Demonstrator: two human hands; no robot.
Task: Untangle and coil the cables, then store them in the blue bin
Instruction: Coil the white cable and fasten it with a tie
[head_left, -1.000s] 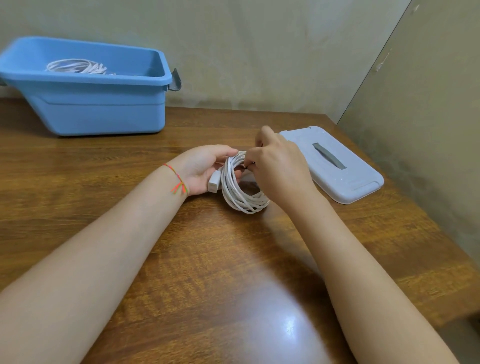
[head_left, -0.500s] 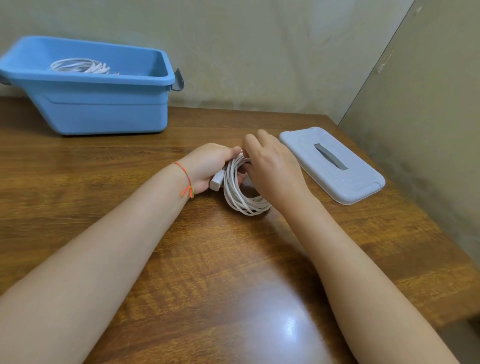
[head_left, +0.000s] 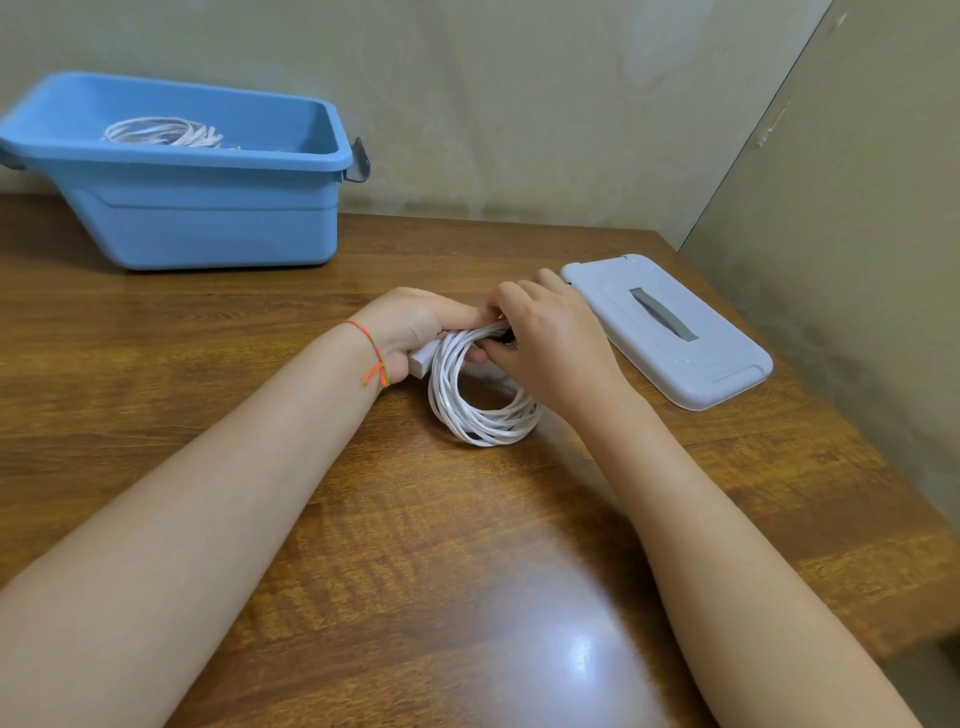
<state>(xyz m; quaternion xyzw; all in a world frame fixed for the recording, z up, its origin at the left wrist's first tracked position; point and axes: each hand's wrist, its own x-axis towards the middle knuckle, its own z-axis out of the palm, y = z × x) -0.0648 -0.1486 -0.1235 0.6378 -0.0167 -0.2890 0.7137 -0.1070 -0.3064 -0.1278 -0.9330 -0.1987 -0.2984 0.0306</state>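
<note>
A coiled white cable (head_left: 480, 410) stands on edge on the wooden table (head_left: 260, 415), its lower loops resting on the wood. My left hand (head_left: 415, 327) grips the top of the coil, with a white plug sticking out below its palm. My right hand (head_left: 550, 338) pinches the same top part of the coil from the right, where a small dark piece shows between the fingers. The blue bin (head_left: 208, 208) sits at the back left and holds another coiled white cable (head_left: 161, 132).
A pale grey lid (head_left: 670, 332) with a grey handle lies flat to the right of my hands. Walls close the back and the right side. The table's right edge runs near the lid.
My right hand has shifted over the top of the coil and its fingers now close on it. The coil stays in place in my left hand.
</note>
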